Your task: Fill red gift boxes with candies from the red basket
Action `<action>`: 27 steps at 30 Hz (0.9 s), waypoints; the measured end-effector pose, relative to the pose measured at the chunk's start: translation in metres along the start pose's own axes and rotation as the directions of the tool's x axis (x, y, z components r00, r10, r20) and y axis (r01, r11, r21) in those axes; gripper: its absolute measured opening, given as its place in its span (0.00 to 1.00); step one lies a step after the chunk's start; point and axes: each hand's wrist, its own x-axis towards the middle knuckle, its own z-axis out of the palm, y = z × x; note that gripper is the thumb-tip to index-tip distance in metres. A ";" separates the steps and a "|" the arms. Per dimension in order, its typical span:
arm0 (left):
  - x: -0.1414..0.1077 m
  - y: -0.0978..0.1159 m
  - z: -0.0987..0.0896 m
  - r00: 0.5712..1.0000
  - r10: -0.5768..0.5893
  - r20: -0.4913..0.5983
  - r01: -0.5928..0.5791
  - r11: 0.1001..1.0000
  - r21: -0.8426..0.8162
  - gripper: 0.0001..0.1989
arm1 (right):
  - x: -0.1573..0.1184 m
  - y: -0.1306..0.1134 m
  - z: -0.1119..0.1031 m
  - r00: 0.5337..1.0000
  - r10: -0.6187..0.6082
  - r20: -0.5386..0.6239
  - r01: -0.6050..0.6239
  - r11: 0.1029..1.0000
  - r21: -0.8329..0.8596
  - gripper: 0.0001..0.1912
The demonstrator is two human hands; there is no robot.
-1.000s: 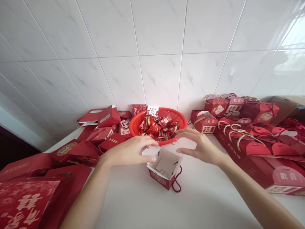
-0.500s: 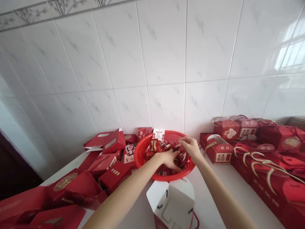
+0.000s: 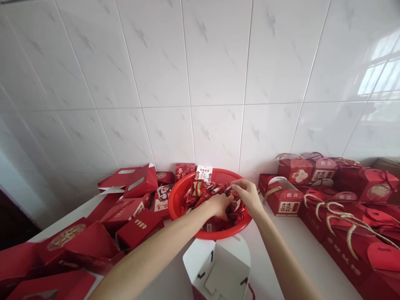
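A round red plastic basket (image 3: 178, 200) stands against the wall, holding many red-wrapped candies (image 3: 195, 202). Among the candies is my left hand (image 3: 221, 206), its fingers curled down around something I cannot make out. My right hand (image 3: 246, 192) is over the basket's right side with thumb and fingertips drawn together; whatever is between them is too small to name. In front of the basket an open box (image 3: 218, 271) shows its white inside. A white and red card (image 3: 204, 173) leans at the basket's back edge.
Red boxes (image 3: 142, 227) lie piled on the left of the white table (image 3: 168, 271). On the right stand rows of closed red gift boxes (image 3: 337, 250) with rope handles, and a small box (image 3: 284, 198) beside the basket. A tiled wall (image 3: 215, 137) rises behind.
The view has shifted slightly. My left hand's fingers, spread before, have curled in among the candies. My right hand stays over the basket's right side, its fingertips a little lower.
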 end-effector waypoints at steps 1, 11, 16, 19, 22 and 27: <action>0.000 -0.003 -0.002 1.000 0.013 0.000 -0.013 1.000 -0.004 0.40 | 0.001 0.001 0.000 1.000 0.000 -0.008 0.000 1.000 -0.002 0.11; -0.007 -0.017 -0.017 0.998 0.034 -0.060 -0.045 0.979 -0.199 0.17 | 0.003 0.001 -0.002 1.000 -0.003 -0.019 0.003 1.000 -0.012 0.10; -0.017 -0.027 -0.026 0.990 -0.018 -0.140 -0.025 0.953 -0.302 0.10 | 0.000 -0.001 -0.004 1.000 -0.015 -0.015 0.014 0.999 -0.041 0.10; -0.020 -0.033 -0.028 0.982 -0.056 -0.182 -0.008 0.944 -0.331 0.12 | 0.000 -0.003 -0.004 1.000 -0.017 0.000 0.017 0.998 -0.056 0.10; -0.021 -0.036 -0.026 0.986 -0.082 -0.148 0.030 0.947 -0.320 0.15 | 0.000 -0.003 -0.003 1.000 -0.023 0.008 0.023 0.998 -0.063 0.09; -0.022 -0.029 -0.023 0.998 -0.066 -0.020 0.059 0.967 -0.248 0.20 | -0.001 -0.003 -0.003 0.999 -0.037 0.002 0.037 0.996 -0.075 0.09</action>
